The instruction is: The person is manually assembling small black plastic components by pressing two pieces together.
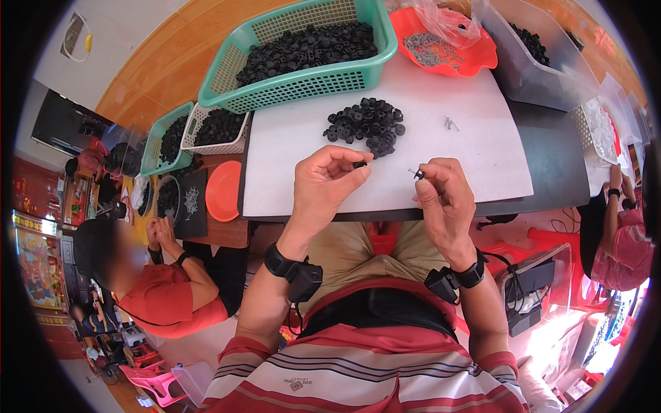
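My left hand point(321, 187) is closed in a pinch on a small black plastic part point(359, 164), held just above the white sheet point(282, 148). A short distance to its right, my right hand point(447, 205) grips another small black piece point(418, 175) between thumb and forefinger. A thin metal screw or pin point(411, 170) sticks out from that piece toward the left. The two parts are apart. Beyond my hands lies a heap of small black plastic parts point(363, 124). A few loose metal screws or pins point(450, 124) lie to its right.
Behind the heap stand a green basket point(303, 86) of black parts, a red dish point(475, 60) with metal pieces and a clear bin point(551, 79). Smaller baskets point(217, 146) and an orange lid point(224, 191) are at left. A co-worker point(172, 289) sits left, another person point(623, 241) right.
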Available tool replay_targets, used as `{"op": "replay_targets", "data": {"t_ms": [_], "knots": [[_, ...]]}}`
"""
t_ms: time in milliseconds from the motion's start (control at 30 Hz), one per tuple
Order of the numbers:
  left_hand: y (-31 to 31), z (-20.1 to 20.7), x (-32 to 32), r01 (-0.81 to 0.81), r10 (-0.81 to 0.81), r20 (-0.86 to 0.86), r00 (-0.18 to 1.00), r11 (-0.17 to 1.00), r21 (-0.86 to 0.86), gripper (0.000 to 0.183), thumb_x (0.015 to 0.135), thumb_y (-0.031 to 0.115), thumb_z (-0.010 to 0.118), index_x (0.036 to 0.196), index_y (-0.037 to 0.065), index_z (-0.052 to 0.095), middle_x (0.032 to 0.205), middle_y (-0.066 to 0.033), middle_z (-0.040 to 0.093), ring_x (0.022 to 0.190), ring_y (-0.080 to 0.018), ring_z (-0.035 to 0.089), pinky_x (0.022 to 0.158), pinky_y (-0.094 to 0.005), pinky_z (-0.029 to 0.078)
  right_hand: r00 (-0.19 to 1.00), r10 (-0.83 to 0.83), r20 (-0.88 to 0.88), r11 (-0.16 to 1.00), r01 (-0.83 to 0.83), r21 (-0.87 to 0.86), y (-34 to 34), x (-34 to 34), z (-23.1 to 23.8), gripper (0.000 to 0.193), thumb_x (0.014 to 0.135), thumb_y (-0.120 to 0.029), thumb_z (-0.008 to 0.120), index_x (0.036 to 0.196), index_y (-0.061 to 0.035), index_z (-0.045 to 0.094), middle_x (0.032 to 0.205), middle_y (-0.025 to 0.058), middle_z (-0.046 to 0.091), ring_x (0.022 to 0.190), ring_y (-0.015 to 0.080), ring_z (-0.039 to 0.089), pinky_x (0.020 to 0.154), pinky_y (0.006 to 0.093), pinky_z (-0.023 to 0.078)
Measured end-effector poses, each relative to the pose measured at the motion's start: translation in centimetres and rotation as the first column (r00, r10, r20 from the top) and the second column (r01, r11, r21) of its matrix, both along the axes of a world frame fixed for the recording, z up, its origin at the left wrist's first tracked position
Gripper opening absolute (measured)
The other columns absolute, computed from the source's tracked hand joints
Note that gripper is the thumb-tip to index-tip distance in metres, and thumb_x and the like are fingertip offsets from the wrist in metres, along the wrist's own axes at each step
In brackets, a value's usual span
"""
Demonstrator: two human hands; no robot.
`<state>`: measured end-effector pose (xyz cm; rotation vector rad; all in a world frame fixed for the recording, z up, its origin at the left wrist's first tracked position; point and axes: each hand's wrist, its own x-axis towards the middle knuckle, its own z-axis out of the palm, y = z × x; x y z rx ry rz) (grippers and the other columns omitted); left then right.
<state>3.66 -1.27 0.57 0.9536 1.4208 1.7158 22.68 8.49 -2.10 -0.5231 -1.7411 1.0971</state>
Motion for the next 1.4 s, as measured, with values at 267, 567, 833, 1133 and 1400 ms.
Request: {"op": "replay_targets", "data": {"t_ms": [267, 567, 833, 1133, 1400], "knots": [[-0.1, -0.3, -0.2, 0.048, -0.058, 0.196, 0.979, 0.997, 0.058, 0.023, 0.087, -0.003, 0.077, 0.107, 0.002, 0.066, 0.109, -0.0141, 0.073, 0.091, -0.0135, 0.068, 0.082, -0.0279, 0.057, 1.0, 0.015, -0.022, 1.0, -0.015, -0.017, 0.1, 0.1, -0.2, 0.017, 0.095, -0.004, 0.07, 0.111, -0.0014, 0.064, 0.103, 0.0096, 0.062, 0.068, 0.0112, 0.052, 0.061, 0.0254, 0.044], [-0.6, -0.5, -0.6, 0.09, -0.122, 0.463, 0.878, 0.992, 0.09, 0.02, 0.099, 0.009, 0.067, 0.118, 0.0, 0.067, 0.115, -0.0172, 0.071, 0.094, -0.0154, 0.071, 0.086, -0.0273, 0.062, 1.0, 0.017, -0.02, 1.0, -0.018, -0.025, 0.1, 0.1, -0.1, 0.017, 0.095, -0.004, 0.07, 0.112, -0.0015, 0.065, 0.103, 0.0096, 0.062, 0.068, 0.011, 0.051, 0.061, 0.0252, 0.044], [-0.9, -1.0, -0.6, 0.126, -0.171, 0.533, 0.829, 0.985, 0.12, 0.021, 0.1, 0.009, 0.065, 0.12, 0.0, 0.067, 0.118, -0.0188, 0.07, 0.096, -0.018, 0.072, 0.087, -0.0276, 0.063, 0.999, 0.033, 0.014, 0.999, -0.034, 0.037, -0.2, 0.0, 0.7, 0.022, 0.091, 0.0, 0.072, 0.112, -0.0008, 0.065, 0.105, 0.0121, 0.063, 0.07, 0.015, 0.058, 0.063, 0.0276, 0.049], [-0.9, -1.0, -0.4, 0.147, -0.194, 0.585, 0.787, 0.981, 0.127, 0.023, 0.1, 0.009, 0.065, 0.121, -0.001, 0.068, 0.117, -0.0183, 0.071, 0.095, -0.0168, 0.072, 0.088, -0.029, 0.063, 0.995, 0.097, 0.033, 0.979, -0.102, 0.175, -0.3, -1.8, 2.2, 0.022, 0.09, -0.001, 0.073, 0.111, -0.002, 0.066, 0.105, 0.0128, 0.064, 0.071, 0.0209, 0.063, 0.061, 0.0307, 0.053], [-0.9, -0.9, -0.2, 0.171, -0.215, 0.578, 0.787, 0.977, 0.129, 0.024, 0.1, 0.008, 0.065, 0.122, -0.002, 0.068, 0.116, -0.0162, 0.071, 0.098, -0.0173, 0.072, 0.089, -0.0293, 0.063, 0.989, 0.113, 0.096, 0.968, -0.131, 0.214, -0.3, -2.8, 1.9, 0.025, 0.09, -0.003, 0.073, 0.114, -0.0048, 0.066, 0.104, 0.0135, 0.063, 0.072, 0.03, 0.066, 0.061, 0.036, 0.054]]}}
